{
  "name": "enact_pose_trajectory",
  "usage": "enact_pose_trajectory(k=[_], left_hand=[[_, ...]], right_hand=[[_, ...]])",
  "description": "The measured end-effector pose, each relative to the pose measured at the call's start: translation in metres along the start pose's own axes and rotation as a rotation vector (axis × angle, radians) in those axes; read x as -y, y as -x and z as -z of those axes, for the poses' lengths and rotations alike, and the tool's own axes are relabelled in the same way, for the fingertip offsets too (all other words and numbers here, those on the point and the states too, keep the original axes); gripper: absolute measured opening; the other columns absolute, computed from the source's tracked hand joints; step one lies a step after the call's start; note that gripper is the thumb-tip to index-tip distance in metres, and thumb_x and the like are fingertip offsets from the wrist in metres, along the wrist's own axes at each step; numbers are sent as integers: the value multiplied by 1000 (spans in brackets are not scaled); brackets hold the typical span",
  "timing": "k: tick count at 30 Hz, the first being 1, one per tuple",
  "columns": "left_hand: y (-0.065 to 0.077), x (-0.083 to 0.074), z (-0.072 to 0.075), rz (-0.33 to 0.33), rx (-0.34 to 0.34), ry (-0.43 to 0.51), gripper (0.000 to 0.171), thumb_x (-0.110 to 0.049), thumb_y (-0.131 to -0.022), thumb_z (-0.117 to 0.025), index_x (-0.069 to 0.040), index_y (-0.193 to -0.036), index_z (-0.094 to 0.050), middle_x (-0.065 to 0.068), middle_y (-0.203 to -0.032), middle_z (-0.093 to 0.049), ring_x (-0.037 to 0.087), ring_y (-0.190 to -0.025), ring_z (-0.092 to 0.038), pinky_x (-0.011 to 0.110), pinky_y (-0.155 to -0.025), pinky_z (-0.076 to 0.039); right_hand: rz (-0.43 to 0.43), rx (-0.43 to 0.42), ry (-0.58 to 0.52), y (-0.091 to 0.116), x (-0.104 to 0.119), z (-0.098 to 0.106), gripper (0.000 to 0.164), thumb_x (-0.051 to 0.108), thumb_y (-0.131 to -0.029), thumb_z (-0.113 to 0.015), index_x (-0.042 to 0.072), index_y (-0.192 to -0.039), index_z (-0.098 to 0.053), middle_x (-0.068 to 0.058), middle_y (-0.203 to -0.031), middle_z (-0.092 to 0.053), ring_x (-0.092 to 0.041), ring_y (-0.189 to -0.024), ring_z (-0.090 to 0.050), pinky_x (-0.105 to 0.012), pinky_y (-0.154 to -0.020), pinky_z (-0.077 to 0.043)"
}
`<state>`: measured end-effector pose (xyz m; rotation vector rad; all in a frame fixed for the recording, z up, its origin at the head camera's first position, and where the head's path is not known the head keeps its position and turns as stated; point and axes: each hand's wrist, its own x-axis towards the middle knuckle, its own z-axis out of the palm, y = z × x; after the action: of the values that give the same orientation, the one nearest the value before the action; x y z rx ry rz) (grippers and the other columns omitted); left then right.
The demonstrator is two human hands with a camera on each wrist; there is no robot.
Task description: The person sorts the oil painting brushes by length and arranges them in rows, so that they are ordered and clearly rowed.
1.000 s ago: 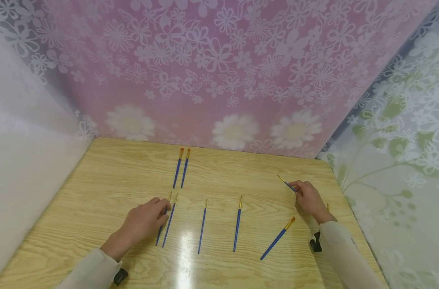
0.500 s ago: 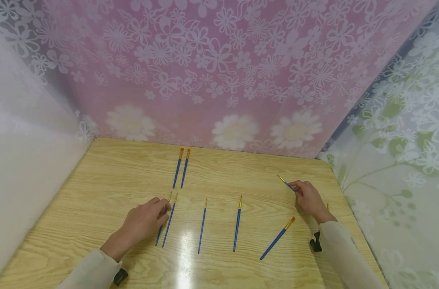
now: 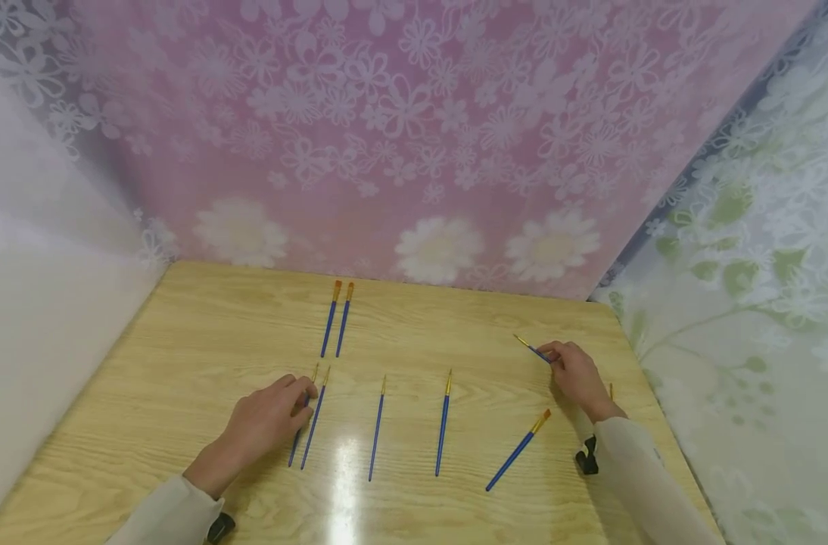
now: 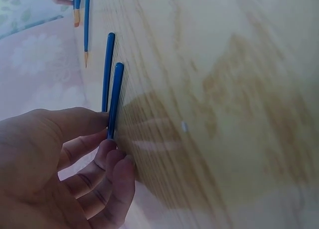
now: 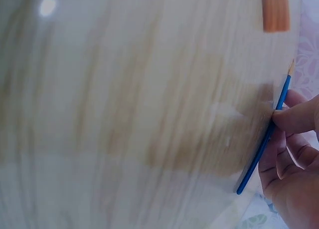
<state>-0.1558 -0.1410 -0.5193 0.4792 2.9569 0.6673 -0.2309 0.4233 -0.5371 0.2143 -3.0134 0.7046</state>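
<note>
My left hand (image 3: 257, 424) pinches a thin blue-handled paintbrush (image 3: 294, 448) on the wooden table, its thumb and fingertips at the handle in the left wrist view. Close along its right side lies a similar pointed paintbrush (image 3: 312, 430). At the right, my right hand (image 3: 580, 380) holds another fine paintbrush (image 5: 259, 154) between thumb and fingers, its pointed tip aimed to the far left. Below that hand a flat-tipped paintbrush (image 3: 518, 452) lies slanted. Two pointed paintbrushes, a thin one (image 3: 376, 435) and a thicker one (image 3: 443, 433), lie apart in the middle.
Two flat orange-tipped brushes, a left one (image 3: 329, 322) and a right one (image 3: 343, 322), lie side by side farther back. A brush tip (image 3: 611, 390) shows beyond the right wrist, the rest hidden. Flowered pink cloth (image 3: 414, 151) borders the table's (image 3: 203, 325) far edge; pale cloth flanks both sides.
The head view has shifted slightly, so everything sits a little farther left in it. Both hands keep their places and their holds on the paintbrushes.
</note>
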Motion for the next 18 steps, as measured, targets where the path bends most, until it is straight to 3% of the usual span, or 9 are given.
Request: enact_pose_trajectory(k=[11, 18], left_hand=[[1, 1, -2, 10, 18, 3, 16, -18, -101, -76, -22, -116, -71, -6, -100, -66, 7, -76, -55, 26, -55, -42], [1, 3, -2, -2, 2, 3, 16, -18, -100, -77, -21, -115, -72, -6, -99, -67, 7, -78, -57, 25, -56, -43]], right_hand=[[16, -7, -16, -2, 13, -2, 34, -12, -103, -52, -7, -132, -69, -26, -109, -66, -39, -97, -66, -60, -87, -56], [-2, 41, -33, -7, 21, 3, 34, -10, -106, -46, -11, -136, -62, -33, -123, -63, -48, -112, -63, -65, -98, -53]])
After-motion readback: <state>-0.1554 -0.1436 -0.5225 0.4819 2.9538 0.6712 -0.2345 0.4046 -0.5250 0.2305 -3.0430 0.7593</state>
